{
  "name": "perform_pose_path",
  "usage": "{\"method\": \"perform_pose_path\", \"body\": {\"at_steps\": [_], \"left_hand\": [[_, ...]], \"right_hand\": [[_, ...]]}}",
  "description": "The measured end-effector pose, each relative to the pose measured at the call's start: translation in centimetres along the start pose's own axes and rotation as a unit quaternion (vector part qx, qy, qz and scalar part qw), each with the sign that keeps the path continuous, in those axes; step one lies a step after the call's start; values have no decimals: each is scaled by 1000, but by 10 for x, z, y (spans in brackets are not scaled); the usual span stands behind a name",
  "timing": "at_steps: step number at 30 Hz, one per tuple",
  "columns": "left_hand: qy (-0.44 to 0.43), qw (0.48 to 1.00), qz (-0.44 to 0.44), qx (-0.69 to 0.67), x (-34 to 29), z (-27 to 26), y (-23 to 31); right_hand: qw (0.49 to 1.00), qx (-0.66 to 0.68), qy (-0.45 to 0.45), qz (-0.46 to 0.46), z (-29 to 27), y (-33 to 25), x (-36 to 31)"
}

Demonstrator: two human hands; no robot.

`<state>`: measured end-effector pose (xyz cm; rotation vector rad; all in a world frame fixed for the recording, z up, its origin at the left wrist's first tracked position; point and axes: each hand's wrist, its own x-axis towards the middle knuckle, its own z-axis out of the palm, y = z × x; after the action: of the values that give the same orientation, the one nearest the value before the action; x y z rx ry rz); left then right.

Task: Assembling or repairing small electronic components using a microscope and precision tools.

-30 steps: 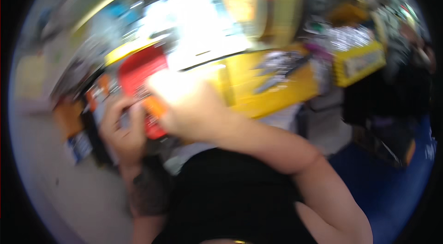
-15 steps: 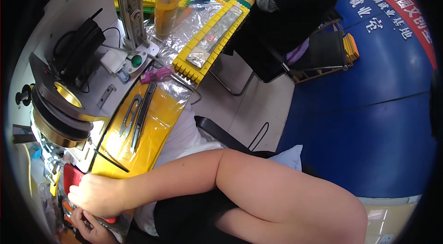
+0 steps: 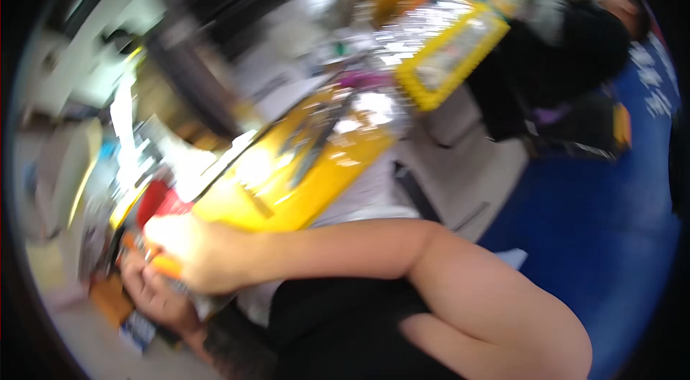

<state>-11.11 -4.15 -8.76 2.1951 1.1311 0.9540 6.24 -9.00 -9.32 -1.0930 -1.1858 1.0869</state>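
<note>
Motion smears the head view. My right hand (image 3: 205, 254), its arm crossing from the right, is closed low at the left, next to a red tray (image 3: 152, 202). Just below and left of it, my left hand (image 3: 154, 297) has its fingers curled, close against the right one. Between the two hands shows an orange-handled tool (image 3: 167, 266); its kind is blurred and largely covered by the fingers. Glare whitens the right hand's knuckles, and what lies inside the left fingers is hidden.
Thread snips (image 3: 289, 141) and a utility knife (image 3: 316, 150) lie on a yellow mat (image 3: 338, 189). Large tape rolls (image 3: 194, 85) stand behind. Farther off are a yellow ridged board (image 3: 425, 96), clear plastic film and a seated person (image 3: 575, 46) in black.
The whole view has swung, shifting the bench and my hands rightward and up in the picture. More orange shows between my hands, which stay together by the red tray.
</note>
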Motion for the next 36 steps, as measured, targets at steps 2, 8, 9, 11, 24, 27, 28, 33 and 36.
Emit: {"method": "perform_pose_path", "body": {"at_steps": [2, 8, 9, 11, 24, 27, 28, 33, 36], "left_hand": [[56, 994, 4, -92, 1, 13, 15], [108, 977, 77, -164, 25, 26, 50], [111, 978, 74, -158, 34, 20, 56], [62, 983, 165, -49, 49, 12, 62], [23, 993, 110, 35, 115, 35, 86], [7, 986, 141, 93, 109, 33, 83], [10, 985, 144, 94, 111, 34, 87], [46, 994, 84, 60, 104, 39, 91], [49, 988, 129, 67, 99, 37, 84]], "right_hand": [[926, -229, 76, -289, -4, 1, -3], [988, 151, -17, 12, -19, -30, 5], [993, 115, -15, -23, -22, -33, 8], [996, 76, -10, -53, -29, -39, 10], [928, 148, 314, -135, -26, -30, 43], [927, 110, 314, -174, -28, -22, 39], [927, 117, 313, -169, -29, -24, 41], [928, 198, 290, -126, -31, -31, 43], [942, 127, 291, -110, -33, -31, 43]]}}
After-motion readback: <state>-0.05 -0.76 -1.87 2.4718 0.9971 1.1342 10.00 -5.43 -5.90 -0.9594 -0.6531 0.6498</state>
